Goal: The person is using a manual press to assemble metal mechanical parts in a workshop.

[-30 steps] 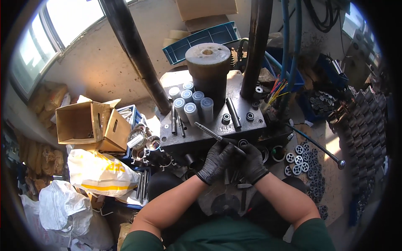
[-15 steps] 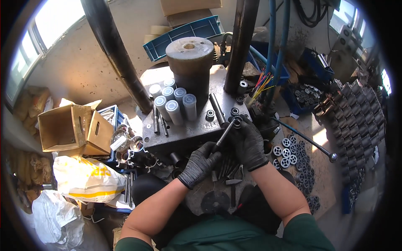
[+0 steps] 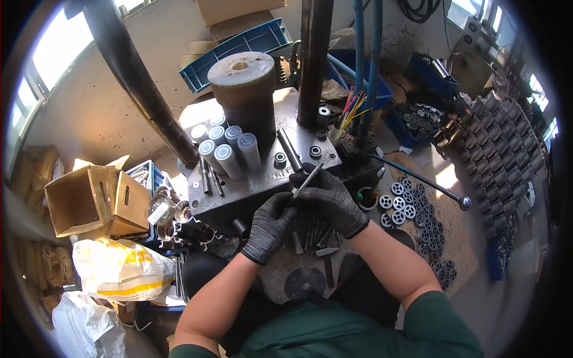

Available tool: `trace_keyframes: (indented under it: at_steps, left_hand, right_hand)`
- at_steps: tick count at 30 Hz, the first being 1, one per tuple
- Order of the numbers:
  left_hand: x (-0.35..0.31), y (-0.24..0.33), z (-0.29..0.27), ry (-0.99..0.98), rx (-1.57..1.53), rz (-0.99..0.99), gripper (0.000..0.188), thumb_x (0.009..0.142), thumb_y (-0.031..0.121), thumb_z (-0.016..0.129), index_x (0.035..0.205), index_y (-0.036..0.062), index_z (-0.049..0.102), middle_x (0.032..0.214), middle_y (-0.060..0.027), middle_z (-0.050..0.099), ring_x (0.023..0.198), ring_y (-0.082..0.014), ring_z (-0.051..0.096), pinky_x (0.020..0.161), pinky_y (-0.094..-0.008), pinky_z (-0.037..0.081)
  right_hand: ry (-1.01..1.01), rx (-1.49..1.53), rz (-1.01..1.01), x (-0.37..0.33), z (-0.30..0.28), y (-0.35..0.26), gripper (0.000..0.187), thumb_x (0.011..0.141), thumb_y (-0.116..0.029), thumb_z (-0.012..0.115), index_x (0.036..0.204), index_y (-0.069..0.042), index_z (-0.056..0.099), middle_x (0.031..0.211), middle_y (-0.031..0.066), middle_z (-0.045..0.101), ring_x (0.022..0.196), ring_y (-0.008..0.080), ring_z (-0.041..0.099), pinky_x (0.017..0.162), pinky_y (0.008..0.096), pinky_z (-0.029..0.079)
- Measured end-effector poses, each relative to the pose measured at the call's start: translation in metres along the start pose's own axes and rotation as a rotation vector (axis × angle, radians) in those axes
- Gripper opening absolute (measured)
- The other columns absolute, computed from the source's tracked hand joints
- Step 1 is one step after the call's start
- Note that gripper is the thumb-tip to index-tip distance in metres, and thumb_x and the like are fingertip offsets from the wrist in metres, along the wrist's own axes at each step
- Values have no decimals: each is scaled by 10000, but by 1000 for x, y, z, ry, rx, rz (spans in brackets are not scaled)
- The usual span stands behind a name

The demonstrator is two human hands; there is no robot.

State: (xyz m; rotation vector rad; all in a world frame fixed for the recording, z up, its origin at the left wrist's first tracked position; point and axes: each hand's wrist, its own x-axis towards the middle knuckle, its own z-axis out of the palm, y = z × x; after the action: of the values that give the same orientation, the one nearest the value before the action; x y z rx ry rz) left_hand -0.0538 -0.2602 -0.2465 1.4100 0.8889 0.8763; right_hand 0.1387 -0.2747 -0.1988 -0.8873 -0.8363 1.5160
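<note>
A slim bright metal rod (image 3: 311, 176) slants up to the right between my hands, just in front of the steel block's (image 3: 209, 204) near edge. My gloved left hand (image 3: 270, 228) is closed at the rod's lower end, fingertips pinched together. My gloved right hand (image 3: 335, 206) has its fingers wrapped round the rod higher up. Whether a bearing ring sits inside the dark glove fingers is hidden. Beyond them a thicker steel bar (image 3: 289, 149) lies on the block, with one bearing (image 3: 280, 160) on its left and another bearing (image 3: 315, 151) on its right.
Several capped plastic tubes (image 3: 226, 159) stand before a thick steel cylinder (image 3: 242, 77). A blue lever with a ball end (image 3: 464, 203) juts out at right, above spoked metal discs (image 3: 409, 212). Below my hands lies a hammer (image 3: 327, 253). Cardboard boxes (image 3: 80, 197) stand at left.
The rod's upper end has come away from the bearing ring visible earlier in my right hand. My hands are closer together, and my right fingers now wrap the rod. The whole view has shifted.
</note>
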Motion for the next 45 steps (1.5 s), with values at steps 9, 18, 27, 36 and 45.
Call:
trace_keyframes:
  at_steps: [9, 18, 27, 36, 45]
  left_hand:
    - [1, -2, 12, -33, 151, 89, 306, 908, 14, 762, 1200, -6, 675, 1168, -122, 621, 1076, -212, 655, 963, -337, 532]
    - [-4, 4, 14, -195, 472, 237, 165, 843, -27, 740, 986, 10, 665, 965, -124, 630, 887, -271, 647, 803, -360, 525]
    - [-10, -33, 4, -318, 731, 100, 83, 931, 44, 691, 932, 7, 617, 828, -127, 616, 776, -212, 567, 749, -368, 495]
    - [-10, -50, 9, -414, 835, -78, 117, 881, 13, 673, 966, 22, 593, 871, -206, 625, 823, -378, 609, 773, -425, 490]
    - [-13, -81, -9, -320, 944, -50, 161, 886, 35, 702, 993, 54, 583, 883, -190, 653, 861, -414, 601, 821, -490, 469]
  right_hand:
    - [-253, -545, 230, -14, -63, -32, 506, 1059, -357, 651, 1440, -28, 592, 1234, 101, 721, 1184, 138, 642, 1017, 327, 526]
    - [667, -798, 360, -188, -323, -32, 388, 1013, -455, 636, 1057, -73, 685, 835, 64, 689, 741, 174, 685, 686, 347, 553]
    - [1813, 410, -219, -337, -484, 80, 442, 1022, -505, 636, 1089, -69, 609, 873, 133, 714, 627, 314, 705, 591, 446, 626]
    - [1982, 230, -144, -349, -514, 106, 410, 1043, -438, 608, 1015, -29, 630, 794, 106, 706, 504, 230, 656, 413, 361, 540]
    - [1824, 291, -295, -299, -556, 105, 433, 1044, -480, 611, 942, -59, 621, 756, 112, 694, 504, 252, 669, 422, 359, 538]
